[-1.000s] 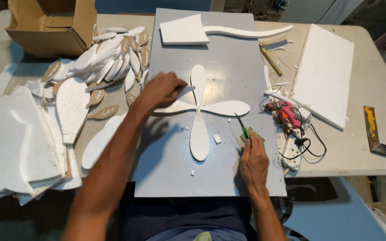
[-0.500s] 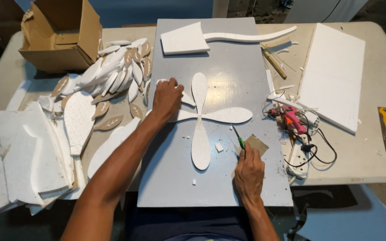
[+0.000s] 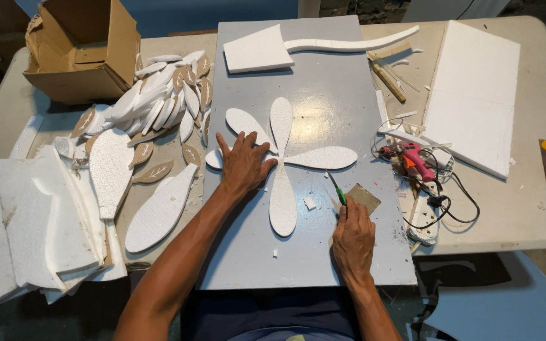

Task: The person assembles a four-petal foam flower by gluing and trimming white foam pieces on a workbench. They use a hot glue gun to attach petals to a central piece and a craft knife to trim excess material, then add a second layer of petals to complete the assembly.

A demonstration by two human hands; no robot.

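Foam: white petal flower (image 3: 284, 165) lies mid grey board (image 3: 323, 95).
Left hand (image 3: 242, 165): fingers spread flat on its left petals.
Right hand (image 3: 352, 237): clenched around green cutter (image 3: 338, 189), near the board's right edge.

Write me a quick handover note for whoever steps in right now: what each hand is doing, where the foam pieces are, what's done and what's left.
Left hand: flat on the left side of the foam petal shape, pressing it to the grey board.
Right hand: holds a green-handled cutter by a brown sandpaper-like piece, apart from the shape.
Done: petal shape cut out; many foam leaves piled at left beside the cardboard box.
Left: foam crumbs on the board; pink glue gun lies untouched at right.
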